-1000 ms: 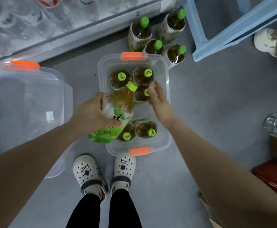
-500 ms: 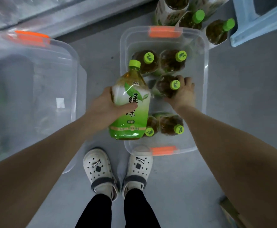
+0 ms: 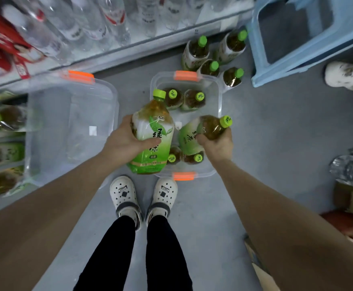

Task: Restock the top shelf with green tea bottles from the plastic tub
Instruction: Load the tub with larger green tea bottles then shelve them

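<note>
My left hand (image 3: 125, 143) grips the upright bottle (image 3: 153, 131) over the tub's (image 3: 219, 106) near-left corner, thumb across its label. My right hand (image 3: 218, 144) clasps the tilted bottle (image 3: 189, 139) above the tub, cap pointing right; four more bottles (image 3: 193, 100) stand inside it.

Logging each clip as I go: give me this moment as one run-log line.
left hand: grips upright green tea bottle | right hand: grips tilted second bottle over plastic tub | in tub: four more bottles visible
</note>
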`<action>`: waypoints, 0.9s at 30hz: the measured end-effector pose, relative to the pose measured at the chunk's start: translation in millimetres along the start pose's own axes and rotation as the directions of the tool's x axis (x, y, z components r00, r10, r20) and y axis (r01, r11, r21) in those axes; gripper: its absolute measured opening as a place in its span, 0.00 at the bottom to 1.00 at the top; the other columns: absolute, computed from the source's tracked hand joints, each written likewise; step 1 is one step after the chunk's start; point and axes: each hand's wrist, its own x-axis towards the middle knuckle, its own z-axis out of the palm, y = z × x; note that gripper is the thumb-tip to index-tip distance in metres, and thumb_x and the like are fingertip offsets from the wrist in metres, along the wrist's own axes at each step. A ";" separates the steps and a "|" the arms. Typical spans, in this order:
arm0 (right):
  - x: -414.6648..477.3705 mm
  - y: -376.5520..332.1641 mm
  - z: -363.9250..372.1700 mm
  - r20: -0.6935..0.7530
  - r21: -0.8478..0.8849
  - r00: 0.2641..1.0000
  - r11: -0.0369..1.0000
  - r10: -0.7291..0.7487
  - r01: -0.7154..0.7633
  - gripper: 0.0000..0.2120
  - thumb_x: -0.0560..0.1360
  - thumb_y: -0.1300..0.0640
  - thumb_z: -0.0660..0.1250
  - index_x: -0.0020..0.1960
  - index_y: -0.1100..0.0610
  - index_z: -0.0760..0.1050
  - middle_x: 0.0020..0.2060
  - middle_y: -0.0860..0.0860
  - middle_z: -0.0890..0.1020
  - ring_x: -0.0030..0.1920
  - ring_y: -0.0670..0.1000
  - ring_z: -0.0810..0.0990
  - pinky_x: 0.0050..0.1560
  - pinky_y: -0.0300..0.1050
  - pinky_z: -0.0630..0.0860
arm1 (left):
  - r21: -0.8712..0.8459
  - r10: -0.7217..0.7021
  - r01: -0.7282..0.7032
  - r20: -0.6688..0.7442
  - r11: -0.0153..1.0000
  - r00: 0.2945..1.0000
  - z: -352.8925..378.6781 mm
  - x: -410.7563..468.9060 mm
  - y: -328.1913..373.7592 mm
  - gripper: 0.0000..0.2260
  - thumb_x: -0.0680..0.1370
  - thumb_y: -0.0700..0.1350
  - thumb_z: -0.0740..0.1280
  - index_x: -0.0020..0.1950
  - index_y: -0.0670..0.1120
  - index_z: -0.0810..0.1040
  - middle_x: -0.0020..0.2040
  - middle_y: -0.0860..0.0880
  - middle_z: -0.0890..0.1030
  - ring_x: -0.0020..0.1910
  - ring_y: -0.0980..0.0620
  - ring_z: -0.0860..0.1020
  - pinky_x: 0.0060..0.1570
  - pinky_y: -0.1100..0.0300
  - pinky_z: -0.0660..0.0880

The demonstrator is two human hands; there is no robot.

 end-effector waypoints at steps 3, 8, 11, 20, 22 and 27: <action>-51.8 -34.3 -45.1 0.027 0.030 0.997 0.997 -0.078 0.077 0.29 0.64 0.51 0.78 0.59 0.56 0.70 0.54 0.54 0.79 0.54 0.55 0.79 0.56 0.51 0.77 | -0.050 0.009 -0.011 -0.055 0.999 0.998 -29.7 -56.1 35.3 0.42 0.53 0.69 0.75 0.62 0.58 0.67 0.56 0.57 0.79 0.56 0.53 0.79 0.61 0.51 0.75; -139.9 -101.9 -123.8 0.097 0.019 0.968 0.972 -0.233 0.232 0.29 0.63 0.46 0.77 0.59 0.52 0.69 0.54 0.52 0.79 0.53 0.53 0.79 0.53 0.48 0.75 | -0.122 0.074 -0.084 -0.086 0.989 0.994 -83.2 -157.9 97.1 0.43 0.56 0.63 0.78 0.68 0.51 0.68 0.59 0.53 0.80 0.58 0.50 0.79 0.62 0.49 0.74; -186.9 -152.0 -162.2 0.109 0.019 0.921 0.927 -0.374 0.374 0.29 0.65 0.48 0.76 0.61 0.52 0.68 0.54 0.52 0.78 0.54 0.54 0.78 0.56 0.53 0.76 | -0.143 0.139 -0.157 -0.131 0.977 0.982 -119.8 -216.5 122.5 0.39 0.61 0.57 0.82 0.66 0.53 0.68 0.57 0.56 0.80 0.56 0.54 0.79 0.59 0.56 0.75; -297.8 -308.4 -232.7 0.055 0.085 0.676 0.678 -0.735 0.730 0.33 0.65 0.41 0.72 0.67 0.42 0.65 0.57 0.46 0.80 0.59 0.51 0.78 0.61 0.53 0.75 | -0.136 0.322 -0.401 -0.394 0.906 0.861 -239.0 -370.2 170.3 0.40 0.59 0.58 0.83 0.66 0.53 0.70 0.54 0.57 0.82 0.52 0.57 0.81 0.54 0.60 0.76; -319.1 -346.5 -240.9 0.018 0.092 0.603 0.602 -0.797 0.793 0.32 0.65 0.40 0.72 0.66 0.39 0.64 0.57 0.43 0.80 0.58 0.49 0.78 0.61 0.50 0.74 | -0.124 0.343 -0.441 -0.459 0.889 0.820 -267.8 -393.5 178.5 0.45 0.56 0.62 0.82 0.68 0.51 0.69 0.54 0.57 0.81 0.52 0.56 0.81 0.55 0.59 0.76; -375.5 -437.2 -249.6 -0.022 0.075 0.421 0.419 -0.907 0.905 0.35 0.66 0.36 0.70 0.70 0.38 0.62 0.59 0.41 0.79 0.57 0.44 0.76 0.56 0.44 0.71 | -0.070 0.394 -0.547 -0.618 0.834 0.680 -344.1 -445.3 191.2 0.51 0.57 0.66 0.80 0.74 0.50 0.65 0.63 0.58 0.74 0.59 0.57 0.75 0.56 0.65 0.69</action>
